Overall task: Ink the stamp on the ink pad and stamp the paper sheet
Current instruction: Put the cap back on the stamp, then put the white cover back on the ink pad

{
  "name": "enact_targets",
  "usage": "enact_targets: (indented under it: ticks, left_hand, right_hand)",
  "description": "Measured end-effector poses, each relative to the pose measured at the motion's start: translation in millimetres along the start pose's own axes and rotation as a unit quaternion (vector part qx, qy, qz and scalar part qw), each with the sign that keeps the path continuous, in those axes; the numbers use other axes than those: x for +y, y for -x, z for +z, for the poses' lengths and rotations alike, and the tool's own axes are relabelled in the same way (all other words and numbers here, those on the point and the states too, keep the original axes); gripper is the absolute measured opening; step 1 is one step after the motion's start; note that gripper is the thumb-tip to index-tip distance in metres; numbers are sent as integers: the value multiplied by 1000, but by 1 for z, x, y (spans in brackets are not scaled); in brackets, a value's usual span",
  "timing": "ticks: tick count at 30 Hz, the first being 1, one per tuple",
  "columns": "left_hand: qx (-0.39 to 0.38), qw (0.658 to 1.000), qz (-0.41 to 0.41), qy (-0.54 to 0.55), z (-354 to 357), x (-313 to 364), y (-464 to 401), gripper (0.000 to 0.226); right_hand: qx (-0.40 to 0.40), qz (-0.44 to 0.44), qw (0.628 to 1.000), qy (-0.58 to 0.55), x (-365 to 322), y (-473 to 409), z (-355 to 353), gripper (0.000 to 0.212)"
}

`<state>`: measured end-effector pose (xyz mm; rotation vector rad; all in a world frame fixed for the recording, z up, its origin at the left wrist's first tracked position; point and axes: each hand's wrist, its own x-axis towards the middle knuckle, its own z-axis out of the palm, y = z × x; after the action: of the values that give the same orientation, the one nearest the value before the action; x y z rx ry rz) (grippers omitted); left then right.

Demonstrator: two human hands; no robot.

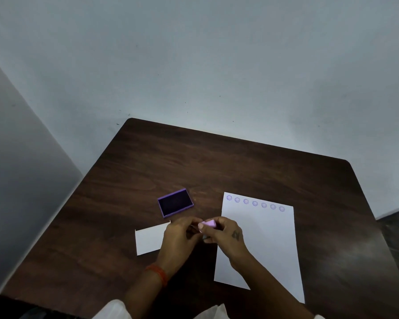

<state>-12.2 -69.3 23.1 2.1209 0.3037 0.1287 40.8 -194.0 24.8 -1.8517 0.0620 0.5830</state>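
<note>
We see a dark wooden table point(240, 162) bearing the paper sheet point(263, 238) at right, seven prints along its far edge. Left of it, our right hand point(224, 233) and left hand point(180, 238) meet, fingers pinching the lilac stamp point(209, 224). The open ink pad point(175, 203) lies just beyond.

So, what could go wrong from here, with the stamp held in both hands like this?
1. Both hands, the left hand and right hand, pinch the small stamp above the table; it may slip and mark the wood.
2. The right forearm lies over the paper sheet, so moving could shift it and spoil the row of prints.
3. The ink pad is open; a sleeve might touch it.
</note>
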Motion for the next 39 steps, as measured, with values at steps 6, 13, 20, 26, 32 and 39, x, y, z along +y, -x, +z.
enact_targets:
  ticks: [6, 13, 20, 26, 32, 39]
  left_hand:
    - [0, 998, -58, -13, -5, -16, -4, 54]
    - [24, 997, -70, -24, -13, -30, 2, 49]
    - [142, 984, -98, -31, -39, -45, 11, 36]
    - [183, 950, -240, -82, -57, -65, 24, 53]
    - [120, 943, -303, -69, -51, -65, 30, 55]
    - [118, 941, -315, -45, -52, -55, 28, 50]
  right_hand:
    - [99, -82, 983, 128, 12, -19, 17, 15]
    - [60, -58, 975, 208, 26, -35, 20, 27]
    - [100, -142, 938, 299, 3, -22, 28, 46]
    - [-24, -171, 948, 269, -12, -12, 65, 33]
    - [-87, -107, 938, 318, -2, -13, 84, 43]
    - [-70, -92, 953, 282, -3, -9, 87, 41]
